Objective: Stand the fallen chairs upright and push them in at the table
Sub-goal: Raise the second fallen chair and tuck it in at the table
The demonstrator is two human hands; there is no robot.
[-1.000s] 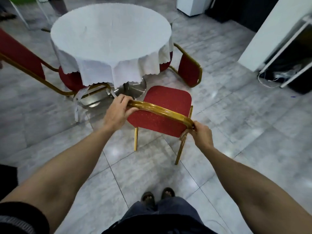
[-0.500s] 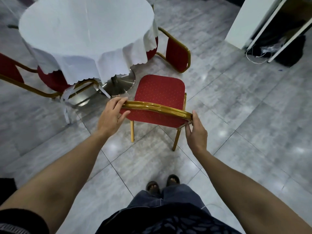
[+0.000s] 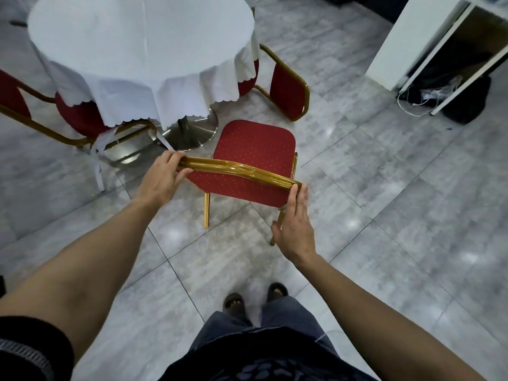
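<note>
My left hand (image 3: 160,178) is curled over the left end of the gold top rail (image 3: 239,171) of the chair (image 3: 254,158) in front of me, fingers on the far side of the tube and thumb underneath, so it has a real hold on the rail. My right hand (image 3: 295,226) is flat and spread, not wrapped around anything; only its fingertips (image 3: 298,189) touch the right end of the same rail, with the palm hanging beside the rear right leg.

That chair stands upright on the grey tiled floor (image 3: 384,215), its red dotted seat facing the round table (image 3: 137,37). The front edge of the seat sits just beside the table's shiny metal base (image 3: 192,133), and the seat is not yet under the white tablecloth (image 3: 178,97) that hangs in scalloped folds over the near edge.

A second chair (image 3: 286,92) at the table's right edge stands upright with its seat tucked under the cloth. A third chair (image 3: 77,114) at the left edge shows a red cushion below the cloth and a gold frame running out to the left; I cannot tell how it is standing.

At the far right of the floor there is a white panel (image 3: 406,37) with dark bags (image 3: 464,100) and cables at its foot. My sandalled feet (image 3: 254,298) are planted close behind the chair.
</note>
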